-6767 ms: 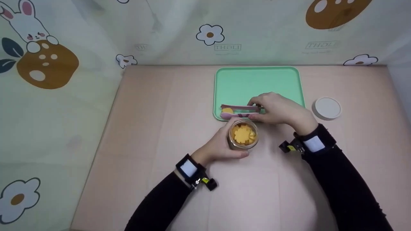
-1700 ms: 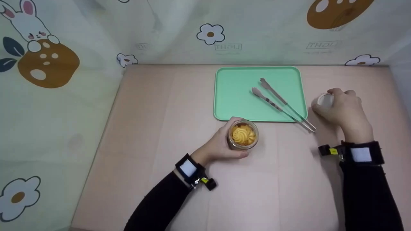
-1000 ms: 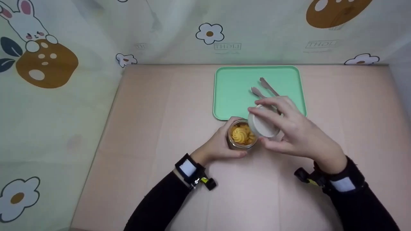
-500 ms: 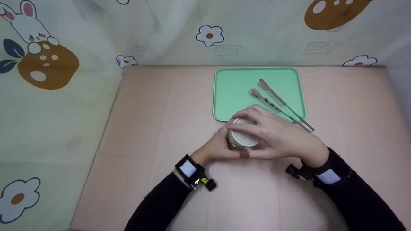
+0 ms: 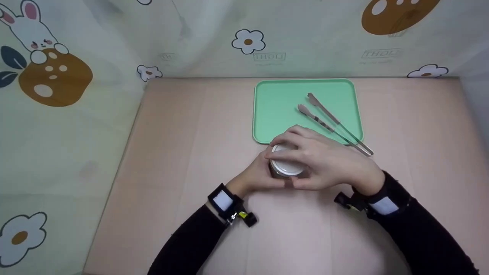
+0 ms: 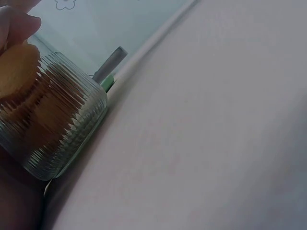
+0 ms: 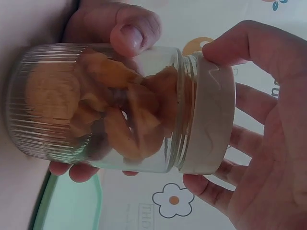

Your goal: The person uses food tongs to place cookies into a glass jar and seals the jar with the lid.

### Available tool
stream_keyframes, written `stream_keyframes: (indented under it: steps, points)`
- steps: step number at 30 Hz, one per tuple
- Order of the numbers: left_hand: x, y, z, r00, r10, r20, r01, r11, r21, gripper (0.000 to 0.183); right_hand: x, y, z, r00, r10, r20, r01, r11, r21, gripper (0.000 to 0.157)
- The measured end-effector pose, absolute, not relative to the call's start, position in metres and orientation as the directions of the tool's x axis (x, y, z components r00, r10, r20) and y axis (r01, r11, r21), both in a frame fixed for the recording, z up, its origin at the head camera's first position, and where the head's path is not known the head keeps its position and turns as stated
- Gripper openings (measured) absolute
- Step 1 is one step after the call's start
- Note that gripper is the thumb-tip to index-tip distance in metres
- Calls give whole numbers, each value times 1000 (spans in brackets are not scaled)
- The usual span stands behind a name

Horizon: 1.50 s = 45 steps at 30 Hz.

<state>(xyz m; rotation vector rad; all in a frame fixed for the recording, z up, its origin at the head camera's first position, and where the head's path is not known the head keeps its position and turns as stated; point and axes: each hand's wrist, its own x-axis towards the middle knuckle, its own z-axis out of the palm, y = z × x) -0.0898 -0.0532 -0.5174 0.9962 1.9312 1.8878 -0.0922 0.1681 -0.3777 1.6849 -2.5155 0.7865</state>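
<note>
A ribbed glass jar (image 7: 96, 105) stands upright on the table, partly filled with golden piped cookies (image 7: 129, 110). My left hand (image 5: 256, 173) is wrapped around its body, with the thumb on the near side and fingertips showing behind it in the right wrist view. A white lid (image 7: 208, 115) sits over the jar's mouth. Fingers and thumb of my right hand (image 5: 319, 160) grip the lid's rim from above. Whether its thread is engaged cannot be told. In the left wrist view the jar (image 6: 53, 115) shows its ribbed lower part resting on the table.
A green tray (image 5: 275, 110) lies just behind the jar. Across its right part rest metal tongs (image 5: 336, 126) with pinkish tips, spread apart, their bent end over the tray's front right corner. A patterned sheet (image 5: 206, 38) hangs behind the table (image 5: 172, 152).
My right hand let go of the tongs on the tray, picked up the white lid from the right and brought it onto the jar. My left hand stayed around the jar.
</note>
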Motion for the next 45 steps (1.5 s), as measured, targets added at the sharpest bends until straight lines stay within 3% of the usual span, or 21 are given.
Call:
stream_keyframes:
  steps: [5, 9, 17, 23, 27, 34, 38, 45]
  points:
    - [-90, -54, -515, -729, 628, 271, 298, -65, 952, 107, -93, 167, -374, -390, -881, 268, -888, 283, -362, 67]
    - [-88, -54, -513, -752, 615, 237, 259, -56, 964, 105, -93, 165, -373, -411, -877, 249, -880, 309, -361, 66]
    - [-88, -55, -513, -763, 614, 203, 258, 0, 966, 100, -84, 163, -374, -569, -791, 225, -798, 465, -384, 64]
    - [-89, -53, -513, -748, 616, 246, 284, -37, 958, 102, -73, 166, -371, -647, -736, 198, -746, 558, -364, 85]
    - [-90, -51, -512, -748, 612, 257, 282, -57, 958, 94, -68, 172, -364, -672, -720, 173, -731, 607, -312, 90]
    - [-90, -52, -512, -754, 603, 260, 270, -77, 960, 87, -69, 182, -352, -696, -694, 184, -714, 641, -282, 72]
    - [-90, -52, -513, -754, 605, 254, 261, -78, 962, 88, -75, 182, -352, -649, -727, 224, -757, 588, -285, 78]
    - [-88, -52, -514, -746, 611, 265, 296, -52, 954, 93, -88, 173, -363, -456, -866, 207, -852, 358, -382, 84]
